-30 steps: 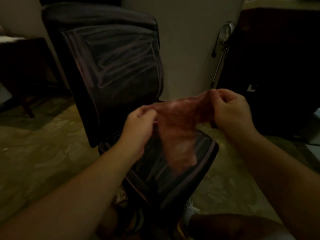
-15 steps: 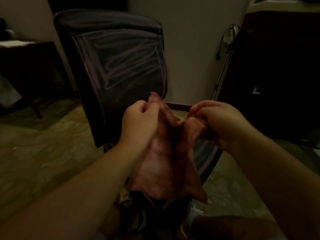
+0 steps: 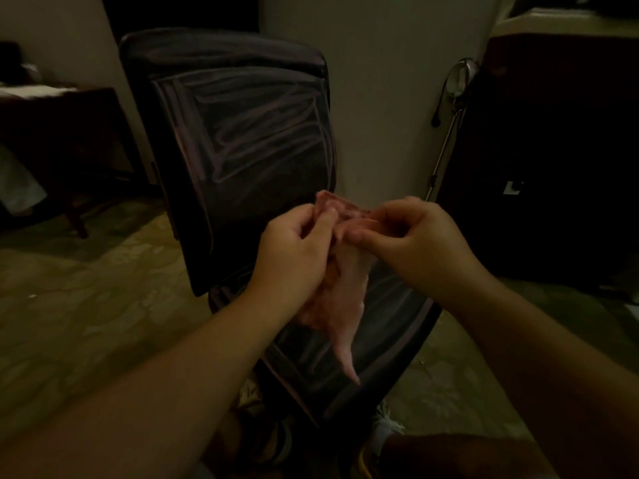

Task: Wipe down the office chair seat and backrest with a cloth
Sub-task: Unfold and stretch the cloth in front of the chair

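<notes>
Both hands pinch the pink cloth [image 3: 340, 288] above the chair seat [image 3: 390, 326] — left hand [image 3: 297, 247] at its top corner, right hand [image 3: 411, 236] just beside. Best fold it into a flat pad — loose tails would drag — before wiping seat and backrest [image 3: 242, 150].

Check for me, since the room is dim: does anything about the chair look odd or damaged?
No damage shows. The backrest and seat carry pale streaks, like wipe marks or glare. The cloth hangs bunched between both hands.
</notes>
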